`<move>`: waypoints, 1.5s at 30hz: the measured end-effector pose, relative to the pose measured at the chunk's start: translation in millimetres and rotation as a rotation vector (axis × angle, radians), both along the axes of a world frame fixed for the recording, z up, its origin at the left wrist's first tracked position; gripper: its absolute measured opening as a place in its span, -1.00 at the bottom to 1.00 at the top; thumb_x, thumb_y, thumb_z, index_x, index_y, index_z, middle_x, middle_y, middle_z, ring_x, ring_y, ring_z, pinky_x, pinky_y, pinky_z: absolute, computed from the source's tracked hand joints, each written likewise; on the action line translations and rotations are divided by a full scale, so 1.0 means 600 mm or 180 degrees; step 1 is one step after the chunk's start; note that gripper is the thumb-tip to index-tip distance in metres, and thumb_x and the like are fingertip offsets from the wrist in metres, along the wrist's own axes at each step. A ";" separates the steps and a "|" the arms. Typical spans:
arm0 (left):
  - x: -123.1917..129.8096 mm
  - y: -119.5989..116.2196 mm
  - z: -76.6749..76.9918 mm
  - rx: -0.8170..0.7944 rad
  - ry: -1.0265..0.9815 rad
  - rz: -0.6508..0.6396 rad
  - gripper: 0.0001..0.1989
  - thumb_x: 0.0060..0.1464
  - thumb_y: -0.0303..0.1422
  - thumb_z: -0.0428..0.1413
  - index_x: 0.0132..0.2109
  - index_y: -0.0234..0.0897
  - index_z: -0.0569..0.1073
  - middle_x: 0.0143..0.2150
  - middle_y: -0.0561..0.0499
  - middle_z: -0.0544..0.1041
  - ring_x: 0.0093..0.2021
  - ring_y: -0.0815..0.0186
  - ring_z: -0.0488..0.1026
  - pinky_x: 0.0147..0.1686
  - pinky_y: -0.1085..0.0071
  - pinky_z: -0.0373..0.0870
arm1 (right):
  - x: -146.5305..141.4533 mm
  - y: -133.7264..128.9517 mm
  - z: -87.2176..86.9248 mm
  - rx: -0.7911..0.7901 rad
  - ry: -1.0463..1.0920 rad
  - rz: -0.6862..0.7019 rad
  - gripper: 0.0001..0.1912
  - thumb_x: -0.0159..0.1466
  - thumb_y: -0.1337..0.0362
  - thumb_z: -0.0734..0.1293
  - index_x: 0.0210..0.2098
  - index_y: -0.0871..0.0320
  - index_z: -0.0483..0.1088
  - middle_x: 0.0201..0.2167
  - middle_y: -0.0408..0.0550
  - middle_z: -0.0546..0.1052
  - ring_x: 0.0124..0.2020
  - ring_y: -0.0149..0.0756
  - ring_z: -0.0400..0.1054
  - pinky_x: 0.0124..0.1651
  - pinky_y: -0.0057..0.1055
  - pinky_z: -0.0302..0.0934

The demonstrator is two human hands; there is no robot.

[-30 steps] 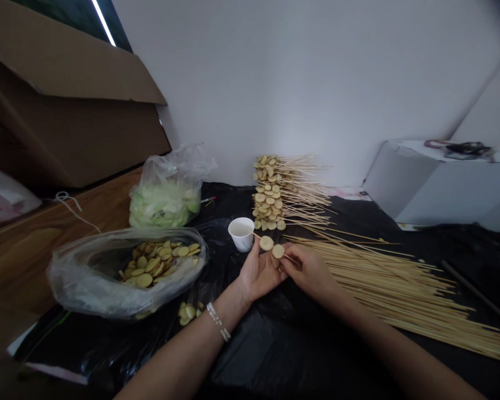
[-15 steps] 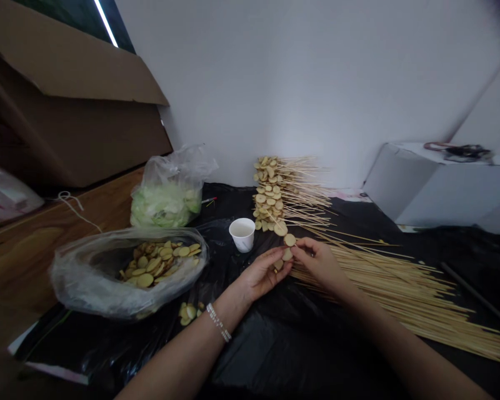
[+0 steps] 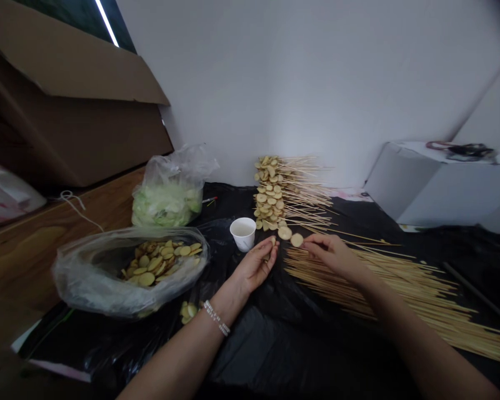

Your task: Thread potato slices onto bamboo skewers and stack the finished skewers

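My left hand [image 3: 256,265] pinches a thin potato slice [image 3: 274,241] edge-on between thumb and fingertips, and its curled fingers partly hide more pale slices. To the right, the fingers of my right hand [image 3: 327,251] are closed at the end of a bamboo skewer, mostly hidden, that carries round potato slices [image 3: 296,240]. The two hands are a little apart. Just beyond them lies a stack of finished potato skewers [image 3: 269,201], sticks pointing right. Below my right hand spreads a pile of bare bamboo skewers [image 3: 400,294].
An open plastic bag [image 3: 83,283] of potato slices lies at left, with a few loose slices [image 3: 189,311] near my left wrist. A white paper cup [image 3: 242,233] stands beyond my left hand. Behind are a bag of cut greens [image 3: 166,200], a cardboard box [image 3: 79,128] and a white box [image 3: 425,183].
My hands have separated: the right has moved right with the skewered slices, while the left has drawn slightly left and now holds one slice upright at its fingertips.
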State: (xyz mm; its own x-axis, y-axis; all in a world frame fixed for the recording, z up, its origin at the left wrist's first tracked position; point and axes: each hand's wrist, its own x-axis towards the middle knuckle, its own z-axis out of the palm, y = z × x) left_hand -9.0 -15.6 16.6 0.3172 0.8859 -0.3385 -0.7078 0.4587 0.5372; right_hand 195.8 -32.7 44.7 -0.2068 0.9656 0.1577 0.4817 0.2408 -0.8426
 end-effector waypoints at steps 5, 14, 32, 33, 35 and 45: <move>-0.002 0.006 -0.003 -0.0226 -0.0038 0.0130 -0.86 0.08 -0.63 0.07 -0.26 -0.44 0.51 -0.27 -0.10 0.54 -0.32 0.44 0.51 -0.31 0.62 0.48 | 0.037 0.004 0.013 -0.0075 -0.0549 0.0302 -0.72 0.21 0.15 0.21 -0.40 0.16 0.48 -0.56 -0.15 0.41 -0.51 -0.39 0.22 -0.44 -0.45 0.10; -0.007 0.013 -0.004 -0.0359 -0.0194 0.0309 -0.89 0.10 -0.59 0.07 -0.28 -0.43 0.50 -0.34 -0.05 0.55 -0.39 0.46 0.50 -0.42 0.62 0.48 | 0.058 0.003 0.022 -0.0048 -0.0958 0.0508 -0.71 0.20 0.17 0.21 -0.39 0.16 0.52 -0.48 -0.10 0.50 -0.43 -0.33 0.29 -0.36 -0.42 0.14; -0.006 0.017 -0.008 -0.0265 -0.0170 0.0428 -0.90 0.06 -0.62 0.10 -0.30 -0.45 0.52 -0.35 -0.05 0.55 -0.40 0.46 0.49 -0.43 0.62 0.48 | 0.043 0.000 0.023 -0.0035 -0.1171 0.0500 -0.72 0.21 0.20 0.19 -0.42 0.16 0.49 -0.47 -0.10 0.50 -0.42 -0.33 0.28 -0.31 -0.41 0.11; -0.006 0.017 -0.009 -0.0249 -0.0145 0.0434 -0.90 0.05 -0.62 0.11 -0.30 -0.45 0.52 -0.35 -0.05 0.55 -0.40 0.47 0.49 -0.43 0.63 0.48 | 0.043 0.000 0.023 -0.0028 -0.1178 0.0498 -0.73 0.20 0.20 0.19 -0.43 0.16 0.48 -0.47 -0.10 0.50 -0.42 -0.33 0.27 -0.31 -0.41 0.10; -0.006 0.016 -0.010 -0.0215 -0.0089 0.0465 -0.89 0.05 -0.63 0.11 -0.31 -0.45 0.52 -0.35 -0.05 0.55 -0.41 0.48 0.48 -0.44 0.64 0.47 | 0.040 -0.002 0.023 -0.0036 -0.1180 0.0482 -0.73 0.20 0.21 0.19 -0.45 0.16 0.47 -0.49 -0.10 0.49 -0.42 -0.34 0.26 -0.33 -0.42 0.09; 0.000 0.010 -0.010 -0.0103 0.0157 0.0660 -0.88 0.05 -0.64 0.11 -0.36 -0.45 0.53 -0.38 -0.03 0.54 -0.45 0.51 0.46 -0.45 0.67 0.45 | 0.030 -0.002 0.015 -0.0144 -0.1271 0.0366 -0.76 0.18 0.22 0.19 -0.51 0.16 0.40 -0.58 -0.16 0.40 -0.51 -0.39 0.19 -0.42 -0.45 0.02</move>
